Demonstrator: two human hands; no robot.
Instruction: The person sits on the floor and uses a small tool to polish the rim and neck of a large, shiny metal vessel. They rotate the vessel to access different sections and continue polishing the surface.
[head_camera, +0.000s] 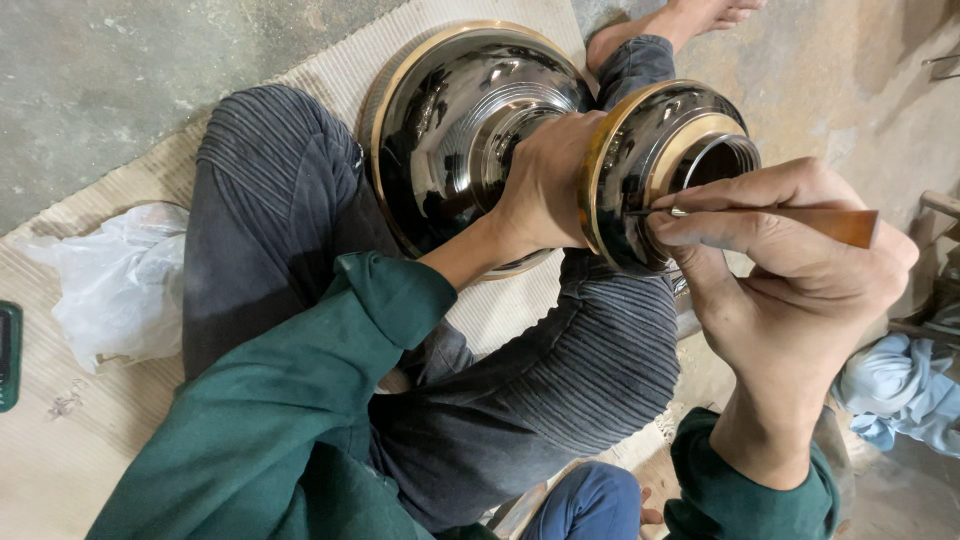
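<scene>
From the head view we look down on a large polished dark metal vessel (560, 150) with brass-coloured rims, lying on its side across our lap, its wide base toward the left and far side and its open mouth toward the right; our left hand (545, 185) is wrapped around its narrow waist, fingers closed on the metal between the broad base and the smaller flared top; our right hand (790, 270) is pinched shut on a thin wooden-handled tool (790, 214), whose metal tip touches the dark surface just below the mouth's brass ring; the two hands sit near each other but apart, the flared top between them; we sit cross-legged in grey ribbed trousers (270, 200) on a pale woven mat (40, 400) on the floor; a crumpled white plastic bag (115, 285) lies on the mat at the left; a light blue cloth (895, 390) lies at the right edge.
</scene>
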